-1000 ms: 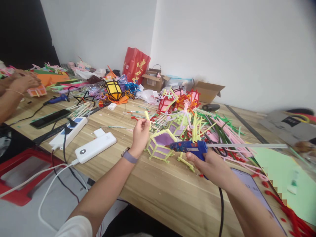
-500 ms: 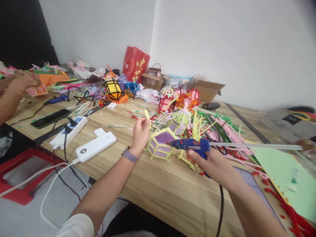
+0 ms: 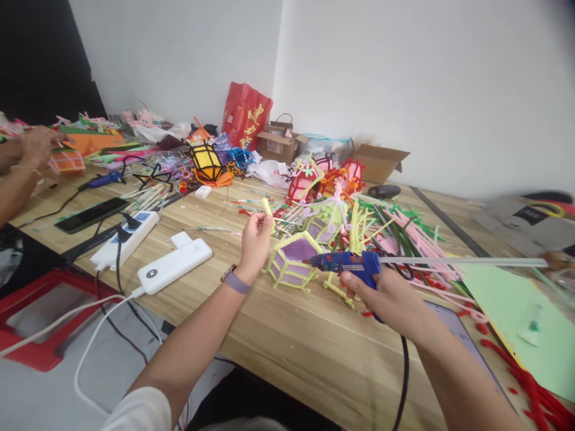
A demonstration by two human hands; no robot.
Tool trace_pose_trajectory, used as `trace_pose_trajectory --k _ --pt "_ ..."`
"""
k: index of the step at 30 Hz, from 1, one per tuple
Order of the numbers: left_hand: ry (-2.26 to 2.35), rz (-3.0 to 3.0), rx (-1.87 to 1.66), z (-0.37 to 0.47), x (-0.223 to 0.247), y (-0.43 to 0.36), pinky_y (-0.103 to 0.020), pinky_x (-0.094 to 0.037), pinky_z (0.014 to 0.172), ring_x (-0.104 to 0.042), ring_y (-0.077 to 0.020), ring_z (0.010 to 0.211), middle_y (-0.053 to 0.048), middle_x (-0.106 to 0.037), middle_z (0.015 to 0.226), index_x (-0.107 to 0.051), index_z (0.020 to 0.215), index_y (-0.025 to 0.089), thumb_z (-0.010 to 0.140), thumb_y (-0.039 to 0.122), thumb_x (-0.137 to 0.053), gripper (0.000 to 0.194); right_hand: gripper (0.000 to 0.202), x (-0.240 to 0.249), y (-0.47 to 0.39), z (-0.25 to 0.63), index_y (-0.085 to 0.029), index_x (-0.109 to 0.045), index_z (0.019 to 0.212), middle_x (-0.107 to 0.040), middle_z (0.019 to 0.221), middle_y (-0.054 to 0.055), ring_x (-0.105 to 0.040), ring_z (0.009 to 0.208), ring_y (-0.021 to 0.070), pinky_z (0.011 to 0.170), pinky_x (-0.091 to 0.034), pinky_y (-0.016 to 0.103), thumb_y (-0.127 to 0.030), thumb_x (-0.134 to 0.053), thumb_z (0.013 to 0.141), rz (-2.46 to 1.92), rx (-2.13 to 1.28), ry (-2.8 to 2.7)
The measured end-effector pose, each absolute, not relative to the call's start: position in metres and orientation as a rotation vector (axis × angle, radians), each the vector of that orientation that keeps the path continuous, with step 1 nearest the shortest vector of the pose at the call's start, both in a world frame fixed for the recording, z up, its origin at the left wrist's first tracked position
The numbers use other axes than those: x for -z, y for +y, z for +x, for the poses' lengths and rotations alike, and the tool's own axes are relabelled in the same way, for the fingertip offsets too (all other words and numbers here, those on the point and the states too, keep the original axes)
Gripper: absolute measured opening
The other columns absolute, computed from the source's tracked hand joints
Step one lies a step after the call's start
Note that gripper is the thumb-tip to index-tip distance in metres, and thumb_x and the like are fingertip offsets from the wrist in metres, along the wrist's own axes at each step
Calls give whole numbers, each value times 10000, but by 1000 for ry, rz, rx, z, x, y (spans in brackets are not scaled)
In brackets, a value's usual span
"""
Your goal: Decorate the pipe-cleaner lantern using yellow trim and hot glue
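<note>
Purple lantern (image 3: 293, 267) is partly hidden by glue gun (image 3: 348, 262).

Left hand (image 3: 256, 239) and right hand (image 3: 395, 301): both bare. Left wrist: one watch (image 3: 228, 274), dark-rimmed case, muted purple strap (image 3: 238, 283). Left upper arm: white sleeve (image 3: 142, 410). Lap: black cloth (image 3: 265, 392).

My tabletop (image 3: 278, 347) looks like smooth, pale-grained wood. The glue gun (image 3: 348, 263) is blue plastic, its glue stick (image 3: 449, 261) smooth and translucent; the lantern's (image 3: 291, 263) yellow-green edging looks fuzzy. The power bank (image 3: 175, 266) is smooth white plastic, the box (image 3: 380, 163) matt brown cardboard.
</note>
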State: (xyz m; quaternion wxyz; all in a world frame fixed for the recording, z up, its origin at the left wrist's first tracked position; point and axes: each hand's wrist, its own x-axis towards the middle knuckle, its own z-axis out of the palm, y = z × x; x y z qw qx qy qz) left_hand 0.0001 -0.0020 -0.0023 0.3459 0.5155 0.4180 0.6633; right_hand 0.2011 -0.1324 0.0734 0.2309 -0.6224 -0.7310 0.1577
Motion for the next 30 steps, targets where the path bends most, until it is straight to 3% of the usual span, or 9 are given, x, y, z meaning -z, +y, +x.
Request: trace_pose_trajectory --k 6,30 --pt "1087 1330 -1713 0 1 -4 -242 -416 685 -538 -125 725 -7 -569 772 -548 854 177 871 359 -514 186 405 -73 -134 203 -217 -554 654 -580 558 7 -545 512 149 480 -425 244 -537 -406 854 -1712 -383 -2039" --pt "1073 1317 -1763 -2 3 3 -214 -409 657 -524 -116 698 2 -555 752 -537 839 179 871 391 -512 216 387 -83 -140 201 -216 -549 670 -581 588 10 -540 550 162 499 -421 254 -552 -444 832 -1752 -388 -2062"
